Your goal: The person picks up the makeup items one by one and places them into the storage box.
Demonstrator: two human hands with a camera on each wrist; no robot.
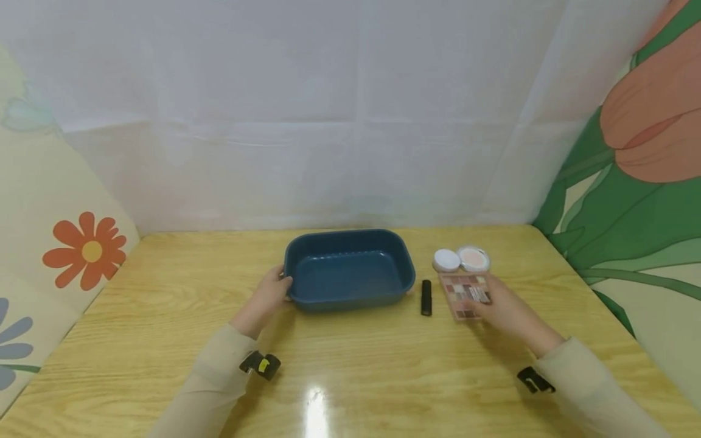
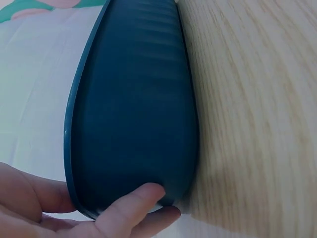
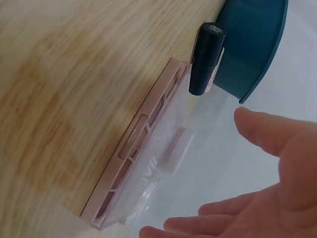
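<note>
A dark blue rectangular basin (image 1: 350, 277) sits on the table. My left hand (image 1: 271, 289) grips its left end; in the left wrist view the thumb (image 2: 133, 206) lies against the outer wall, other fingers around the corner. My right hand (image 1: 504, 307) reaches over the right edge of an eyeshadow palette (image 1: 460, 295) with a clear lid. From the right wrist, the palette (image 3: 138, 144) shows apart from the spread thumb and fingers of that hand (image 3: 277, 193). A black lipstick tube (image 1: 426, 298) lies between basin and palette.
Behind the palette lies an opened powder compact (image 1: 474, 259), its white round lid (image 1: 446, 260) on the left. A white cloth (image 1: 350, 121) hangs along the back edge of the wooden table (image 1: 350, 365). Flower-patterned panels (image 1: 641, 201) flank both sides.
</note>
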